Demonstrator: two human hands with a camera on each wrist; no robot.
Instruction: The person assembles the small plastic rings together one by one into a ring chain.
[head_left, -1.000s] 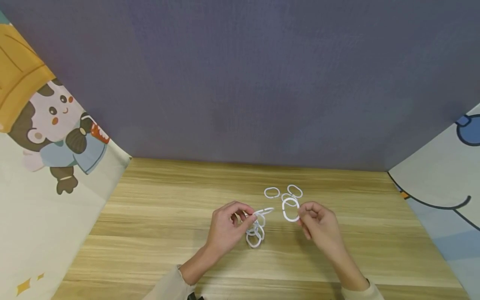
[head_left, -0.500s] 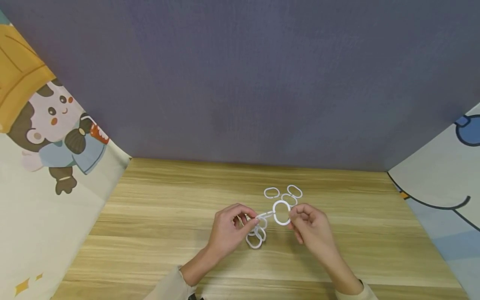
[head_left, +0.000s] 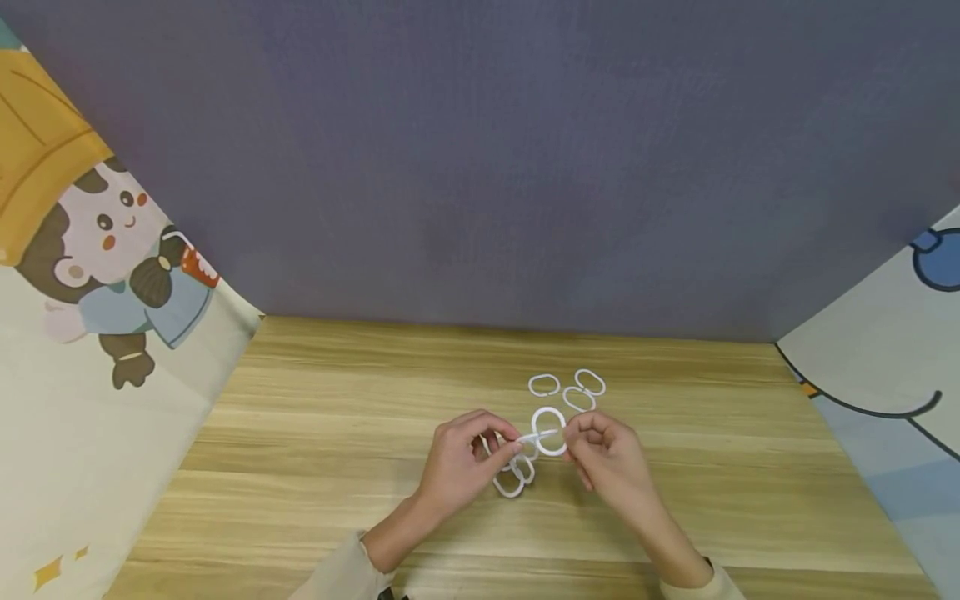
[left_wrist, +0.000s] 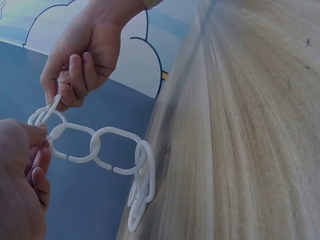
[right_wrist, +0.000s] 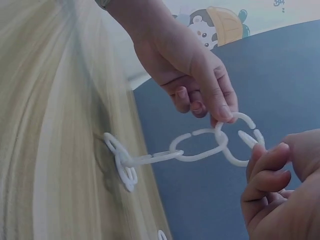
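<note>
My left hand (head_left: 468,462) pinches the end link of a white plastic chain (left_wrist: 118,131) between thumb and fingertips. Several oval links, each with a small split, hang down from it to the wooden table. In my right hand (head_left: 611,458) a separate white link (head_left: 549,409) is pinched at its right side. The end of the left hand's link overlaps this ring in the head view. Seen from the right wrist, the right-hand link (right_wrist: 247,140) passes by the split of the left-hand link (right_wrist: 236,162). Right fingers partly hide the ring.
Three loose white links lie on the wooden table (head_left: 315,433) beyond the hands: one link (head_left: 529,384) to the left, another link (head_left: 602,385) at the right and a nearer link (head_left: 566,403). A dark blue-grey panel (head_left: 480,167) stands behind, with printed side panels.
The right hand has moved left with its link, bringing it from apart to overlapping the end link in the left hand. The left hand has shifted slightly right; loose links have stayed put.
</note>
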